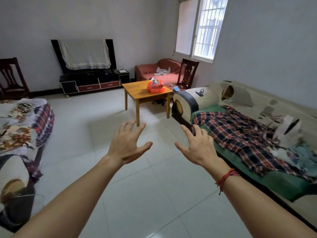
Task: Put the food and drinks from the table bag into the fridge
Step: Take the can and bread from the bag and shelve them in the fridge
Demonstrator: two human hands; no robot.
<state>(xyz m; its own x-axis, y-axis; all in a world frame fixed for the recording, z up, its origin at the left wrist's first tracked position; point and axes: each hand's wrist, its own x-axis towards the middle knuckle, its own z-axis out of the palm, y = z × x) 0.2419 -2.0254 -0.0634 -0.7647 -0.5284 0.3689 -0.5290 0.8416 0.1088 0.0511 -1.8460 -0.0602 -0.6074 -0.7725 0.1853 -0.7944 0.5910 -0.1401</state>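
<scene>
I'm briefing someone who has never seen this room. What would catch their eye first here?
Two bare hands, left hand and right hand, reach forward with fingers spread, holding nothing, over the pale tiled floor. Beyond them a bright red plastic bag sits on the small wooden table mid-room. A plaid cloth sprawls across the worn sofa on the right.

Quick count of the room: two hands, the left hand (127, 145) and the right hand (197, 148), both empty with fingers spread. One wooden table (135, 91) with one red bag (155, 87) on it. Two dark wooden chairs, one chair (12, 78) at the far left and another chair (187, 73) by the one window (200, 26). One TV stand (94, 82). One red bracelet (226, 177).
</scene>
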